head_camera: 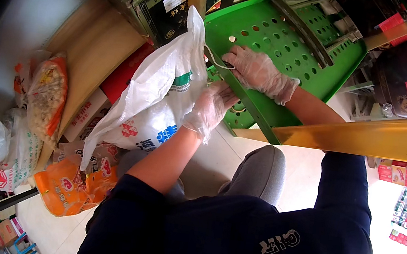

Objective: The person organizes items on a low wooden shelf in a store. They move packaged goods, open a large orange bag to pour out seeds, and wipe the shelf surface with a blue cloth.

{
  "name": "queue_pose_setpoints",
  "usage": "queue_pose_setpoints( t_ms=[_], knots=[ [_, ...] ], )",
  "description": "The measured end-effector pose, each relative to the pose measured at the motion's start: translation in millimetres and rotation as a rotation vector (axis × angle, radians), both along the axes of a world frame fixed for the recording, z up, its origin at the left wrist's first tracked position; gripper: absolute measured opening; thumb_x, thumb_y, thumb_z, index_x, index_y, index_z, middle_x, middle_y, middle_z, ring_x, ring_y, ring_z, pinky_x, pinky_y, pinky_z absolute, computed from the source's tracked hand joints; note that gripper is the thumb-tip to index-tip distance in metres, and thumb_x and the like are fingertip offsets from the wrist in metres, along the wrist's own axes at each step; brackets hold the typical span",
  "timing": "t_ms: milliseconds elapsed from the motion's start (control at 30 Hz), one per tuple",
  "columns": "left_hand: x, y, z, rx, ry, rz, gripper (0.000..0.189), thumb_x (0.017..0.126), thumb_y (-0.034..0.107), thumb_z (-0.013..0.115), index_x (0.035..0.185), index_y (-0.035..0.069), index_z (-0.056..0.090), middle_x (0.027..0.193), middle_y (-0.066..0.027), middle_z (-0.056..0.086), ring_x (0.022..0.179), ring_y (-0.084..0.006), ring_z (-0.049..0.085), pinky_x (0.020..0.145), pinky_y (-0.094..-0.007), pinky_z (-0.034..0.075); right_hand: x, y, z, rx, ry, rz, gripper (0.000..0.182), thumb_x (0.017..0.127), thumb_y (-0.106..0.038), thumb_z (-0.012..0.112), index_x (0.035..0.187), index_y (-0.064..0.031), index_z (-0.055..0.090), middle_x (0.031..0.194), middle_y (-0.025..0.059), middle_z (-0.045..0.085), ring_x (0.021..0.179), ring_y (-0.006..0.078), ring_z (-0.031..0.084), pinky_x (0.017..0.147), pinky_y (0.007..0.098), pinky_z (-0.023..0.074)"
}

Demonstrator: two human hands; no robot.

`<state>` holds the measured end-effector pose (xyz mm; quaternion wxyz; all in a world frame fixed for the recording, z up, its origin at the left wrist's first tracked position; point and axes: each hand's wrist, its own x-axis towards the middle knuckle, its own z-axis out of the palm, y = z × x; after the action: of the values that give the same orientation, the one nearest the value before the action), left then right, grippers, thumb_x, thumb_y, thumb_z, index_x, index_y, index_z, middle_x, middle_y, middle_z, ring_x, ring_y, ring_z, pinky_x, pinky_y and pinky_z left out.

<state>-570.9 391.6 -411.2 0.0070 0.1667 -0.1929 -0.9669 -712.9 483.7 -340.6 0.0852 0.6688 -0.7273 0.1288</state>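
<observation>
My right hand (pixel 259 72), in a clear plastic glove, rests with curled fingers on the green perforated metal shelf (pixel 293 58), just inside its front rim. A thin white cord (pixel 214 60) runs from the white woven sack (pixel 154 93) over that rim and into its fingers. My left hand (pixel 209 106), gloved the same way, is palm up below the rim. Its fingertips pass behind the rim, so what they touch is hidden. The sack stands against the shelf's left side, its top raised and folded. It bears printing.
Brass-coloured posts (pixel 357 133) frame the green shelf. A metal bar (pixel 303 31) lies across it. At left, a wooden shelf (pixel 96 32) carries filled plastic bags (pixel 47 97). An orange printed bag (pixel 71 190) hangs lower. A dark box (pixel 166 10) stands behind the sack.
</observation>
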Motion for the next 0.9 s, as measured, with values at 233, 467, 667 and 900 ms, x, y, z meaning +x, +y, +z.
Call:
queue_pose_setpoints(
  t_ms=[233, 467, 667, 900],
  knots=[
    [21, -13, 4, -0.108, -0.055, -0.130, 0.039, 0.095, 0.023, 0.043, 0.121, -0.005, 0.047, 0.116, -0.0169, 0.055, 0.108, -0.0265, 0.055, 0.095, -0.0361, 0.047, -3, 5, -10, -0.061, -0.079, 0.033, 0.026, 0.079, -0.013, 0.060, 0.103, -0.0097, 0.051, 0.091, 0.0107, 0.053, 0.082, 0.0313, 0.057, 0.067, 0.0390, 0.0498],
    [33, -18, 40, -0.163, -0.117, -0.007, 0.041, 0.096, 0.024, 0.040, 0.121, -0.008, 0.046, 0.118, -0.0199, 0.053, 0.109, -0.0288, 0.055, 0.096, -0.0369, 0.045, 1, 6, -4, -0.113, -0.439, -0.280, 0.014, 0.082, -0.009, 0.059, 0.096, -0.0054, 0.056, 0.082, 0.0115, 0.061, 0.074, 0.0274, 0.061, 0.066, 0.0321, 0.0494],
    [15, -5, 103, -0.042, 0.053, 0.046, 0.043, 0.097, 0.027, 0.036, 0.124, -0.006, 0.043, 0.118, -0.0193, 0.053, 0.107, -0.0277, 0.055, 0.098, -0.0374, 0.043, 11, 5, 51, -0.316, -0.542, -0.033, 0.009, 0.085, -0.010, 0.058, 0.094, -0.0071, 0.059, 0.074, 0.0044, 0.056, 0.063, 0.0166, 0.054, 0.060, 0.0265, 0.0463],
    [-66, 8, 93, -0.857, 0.553, 0.268, 0.041, 0.095, 0.028, 0.034, 0.118, -0.003, 0.047, 0.112, -0.0138, 0.057, 0.099, -0.0258, 0.058, 0.092, -0.0372, 0.047, 9, -2, 71, -0.306, -0.243, 0.076, 0.015, 0.079, -0.020, 0.060, 0.090, -0.0116, 0.061, 0.081, 0.0081, 0.060, 0.071, 0.0268, 0.060, 0.063, 0.0361, 0.0488]
  ],
)
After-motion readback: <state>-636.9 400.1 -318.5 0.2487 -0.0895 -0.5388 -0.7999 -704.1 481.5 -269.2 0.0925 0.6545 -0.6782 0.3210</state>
